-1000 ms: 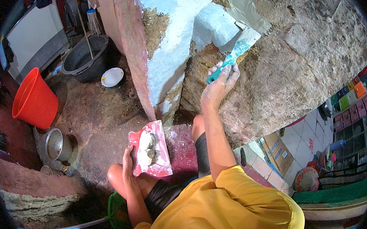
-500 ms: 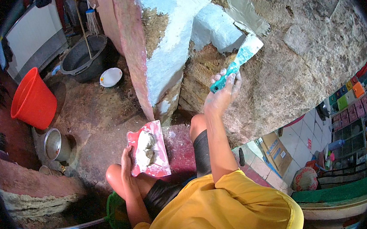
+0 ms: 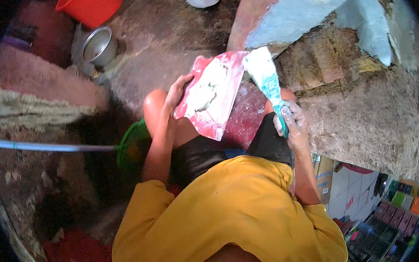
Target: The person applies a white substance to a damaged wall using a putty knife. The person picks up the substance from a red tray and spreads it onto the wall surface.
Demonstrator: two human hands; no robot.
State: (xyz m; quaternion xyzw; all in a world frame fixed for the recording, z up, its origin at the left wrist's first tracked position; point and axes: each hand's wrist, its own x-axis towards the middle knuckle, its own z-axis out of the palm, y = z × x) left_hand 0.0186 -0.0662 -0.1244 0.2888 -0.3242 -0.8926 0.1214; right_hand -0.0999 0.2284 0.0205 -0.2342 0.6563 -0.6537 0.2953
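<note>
White paste lies on the red board just right of the left hand, which grips its edge, while the right hand is wrapped round a teal-handled putty knife, its smeared blade up and left of that hand by the board's corner, contact unclear. Holding the board level and drawing the blade at a low angle should scoop cleanly. Below the right hand, a cardboard box bears printing.
</note>
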